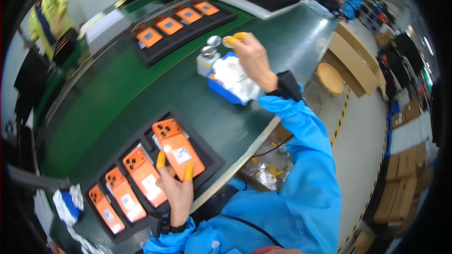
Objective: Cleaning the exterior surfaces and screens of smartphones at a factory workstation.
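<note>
My left hand [176, 190], with yellow finger cots on its fingertips, grips the lower part of an orange phone [176, 146]. The phone lies back side up, its camera bump at the far end and a white label on it, slightly turned above a black foam tray [214, 162]. Farther off, my right hand [252, 56] pinches its yellow-cotted fingers together; a small pale piece at the tips is too blurred to name. Just left of these fingertips stands a whitish dispenser bottle [205, 66] with its metal lid [213, 41] raised. Below the right hand sits a blue bin [226, 92] of white wipes [234, 77].
Other orange phones [141, 174] lie in the near tray. Across the green bench [188, 94], a second black tray [150, 56] carries several orange pieces. Crumpled white wipes [61, 204] lie at left. A stool [330, 78] and cardboard [351, 61] stand right. Two other people are farther away.
</note>
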